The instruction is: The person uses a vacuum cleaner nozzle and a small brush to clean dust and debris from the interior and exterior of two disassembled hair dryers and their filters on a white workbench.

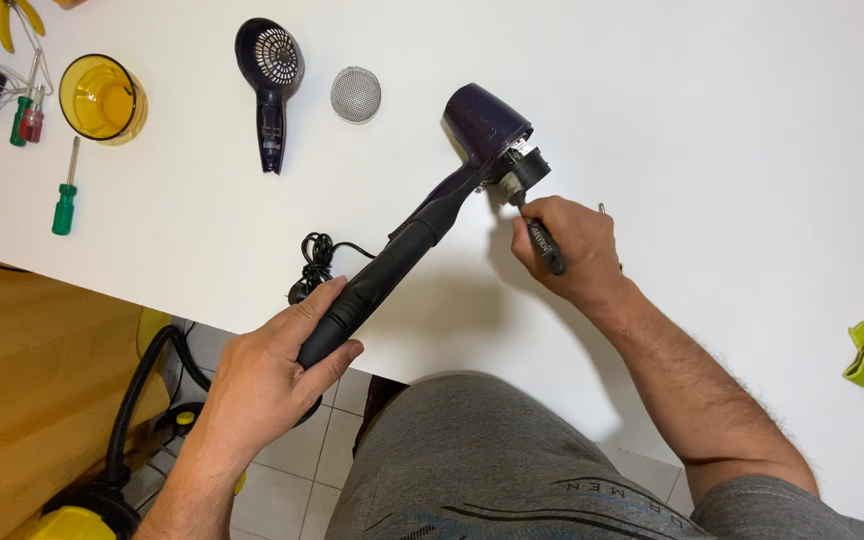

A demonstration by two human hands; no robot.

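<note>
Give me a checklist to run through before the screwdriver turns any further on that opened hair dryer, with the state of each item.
1. Left hand gripping the dark purple hair dryer by its handle: ok.
2. Right hand closed on the black-handled screwdriver: ok.
3. Screwdriver tip seated in a screw at the exposed motor end: cannot tell, too small.
4. Removed purple rear shell and round metal mesh filter lying apart from the work: ok.
5. Black power cord unplugged: cannot tell, its end is hidden.
6. Dryer head resting on the white table: cannot tell.
</note>
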